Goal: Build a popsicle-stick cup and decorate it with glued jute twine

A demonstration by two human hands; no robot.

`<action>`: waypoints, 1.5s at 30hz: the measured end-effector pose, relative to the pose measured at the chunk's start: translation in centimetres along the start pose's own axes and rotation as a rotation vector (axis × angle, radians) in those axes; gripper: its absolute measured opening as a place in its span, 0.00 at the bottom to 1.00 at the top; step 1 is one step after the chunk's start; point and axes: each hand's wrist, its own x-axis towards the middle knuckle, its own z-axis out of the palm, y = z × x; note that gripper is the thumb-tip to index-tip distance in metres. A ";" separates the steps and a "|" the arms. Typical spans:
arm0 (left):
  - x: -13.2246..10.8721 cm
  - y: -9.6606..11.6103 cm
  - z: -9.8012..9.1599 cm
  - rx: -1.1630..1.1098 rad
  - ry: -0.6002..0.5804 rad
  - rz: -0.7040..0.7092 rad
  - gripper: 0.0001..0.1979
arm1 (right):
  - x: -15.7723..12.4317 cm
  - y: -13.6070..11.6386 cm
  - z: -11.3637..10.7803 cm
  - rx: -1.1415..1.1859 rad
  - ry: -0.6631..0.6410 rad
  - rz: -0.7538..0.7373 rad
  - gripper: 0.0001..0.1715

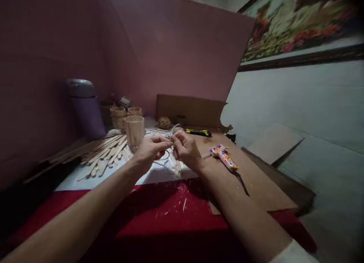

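Observation:
My left hand (152, 151) and my right hand (186, 151) meet over a white sheet (85, 179), both pinched on a thin strand of twine (174, 131) that loops up between them. More of the strand curls on the sheet under my hands. A cup made of wooden craft sticks (134, 131) stands just left of my left hand. A ball of twine (164, 122) lies behind my hands. Loose craft sticks (102, 153) fan out to the left.
A patterned glue gun (223, 156) with a black cord lies on brown cardboard (256, 179) at right. A yellow-black utility knife (198, 132) lies behind it. Two more stick cups (125, 115) and a purple flask (85, 107) stand at back left. Red cloth (165, 213) covers the near surface.

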 end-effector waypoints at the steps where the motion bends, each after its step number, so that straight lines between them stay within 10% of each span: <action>1: 0.0 0.0 0.1 0.010 0.002 0.004 0.12 | 0.2 0.1 0.0 0.034 -0.002 0.031 0.14; 9: 0.1 -0.2 0.4 0.073 0.092 -0.037 0.10 | 0.8 0.2 -0.1 0.288 0.003 0.323 0.23; 30: 0.1 -0.5 0.5 0.130 0.094 -0.017 0.14 | -0.1 0.0 -0.3 -0.364 0.031 -0.128 0.04; 45: -0.1 -0.2 0.5 -0.037 0.050 -0.084 0.10 | -0.3 -0.1 0.3 -0.011 -0.072 0.011 0.04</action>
